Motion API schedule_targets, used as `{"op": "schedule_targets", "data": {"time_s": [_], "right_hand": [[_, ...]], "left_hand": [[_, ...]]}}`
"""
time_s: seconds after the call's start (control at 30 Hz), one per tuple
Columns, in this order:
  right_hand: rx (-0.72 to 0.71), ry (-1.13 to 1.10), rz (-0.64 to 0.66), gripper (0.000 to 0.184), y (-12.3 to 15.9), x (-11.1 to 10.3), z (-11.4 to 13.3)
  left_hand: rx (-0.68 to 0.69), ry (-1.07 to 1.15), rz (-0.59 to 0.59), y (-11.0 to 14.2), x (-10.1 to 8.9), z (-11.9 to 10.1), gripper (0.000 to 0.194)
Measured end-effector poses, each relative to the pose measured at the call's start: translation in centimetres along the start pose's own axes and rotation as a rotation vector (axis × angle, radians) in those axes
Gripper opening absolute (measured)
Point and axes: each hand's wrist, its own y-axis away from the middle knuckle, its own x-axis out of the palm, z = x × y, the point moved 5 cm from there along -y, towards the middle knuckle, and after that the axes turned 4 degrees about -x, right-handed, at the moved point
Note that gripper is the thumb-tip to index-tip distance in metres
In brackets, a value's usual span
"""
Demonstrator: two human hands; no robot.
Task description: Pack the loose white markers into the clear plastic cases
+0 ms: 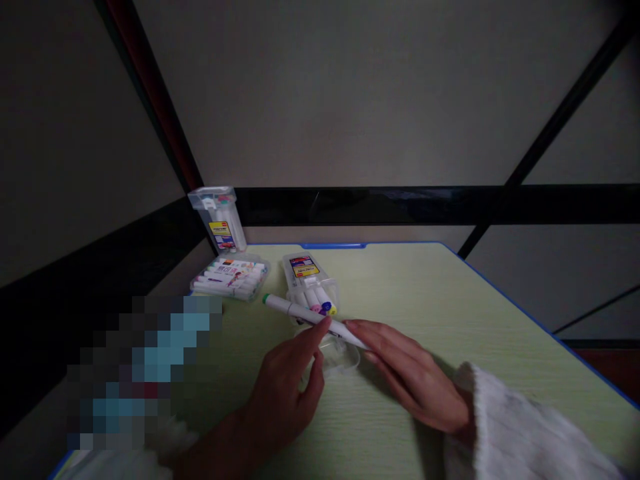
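A white marker (305, 313) with a green end lies slantwise in the air over the table, its green end up and to the left. My right hand (405, 367) grips its lower right end between fingers and thumb. Against the marker's middle rests the index fingertip of my left hand (287, 383); the thumb sits lower, and the other fingers are mostly hidden. Just behind lies a clear marker case (295, 265) with a yellow-and-dark label, its open end towards me. Several white markers (313, 297) with pink, blue and yellow ends show in it. The clear lid (345, 360) is partly behind my hands.
At the back left corner stands another clear case (233, 223) of markers, upright. In front of it a flat clear box (231, 277) of markers lies on the pale green table (425, 280), which has a blue edge. Grey wall panels close off the back. A pixelated patch covers the left edge.
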Motion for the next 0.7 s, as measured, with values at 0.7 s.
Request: {"op": "schedule_targets", "data": {"time_s": [0.7], "right_hand": [[-0.005, 0.008, -0.038, 0.035, -0.45, -0.46, 0.32]], "left_hand": [[-0.053, 0.066, -0.011, 0.30, 0.21, 0.49, 0.052]]}}
